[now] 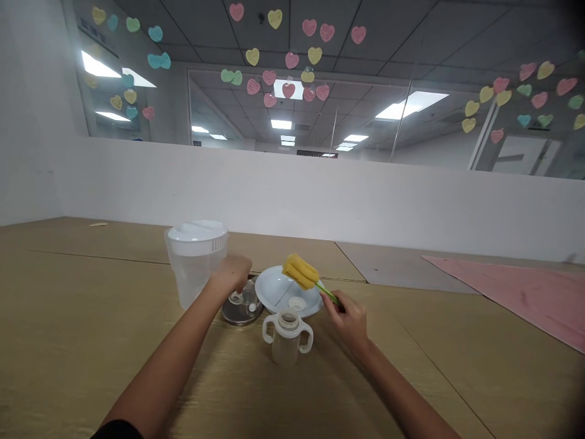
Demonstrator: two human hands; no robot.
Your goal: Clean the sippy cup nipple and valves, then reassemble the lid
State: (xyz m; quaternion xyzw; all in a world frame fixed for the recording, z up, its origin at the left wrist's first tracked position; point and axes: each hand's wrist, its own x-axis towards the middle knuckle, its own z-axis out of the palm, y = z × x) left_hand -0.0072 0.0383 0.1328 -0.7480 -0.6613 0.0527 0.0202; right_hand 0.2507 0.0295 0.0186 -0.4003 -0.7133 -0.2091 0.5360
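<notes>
With the right hand (350, 318) gripping the sponge brush (300, 271) over the plate (274, 286), the left hand (231, 274) curled its fingers around small parts on the metal lid (241, 310) beside the jug (195, 261), so washing seemed just beginning, and the next move likely needed one part lifted to the brush.

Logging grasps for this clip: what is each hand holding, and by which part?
The right hand holds the yellow sponge bottle brush by its thin green handle's end. The left hand reaches beside the clear plastic pitcher; whether it holds anything cannot be told.
</notes>
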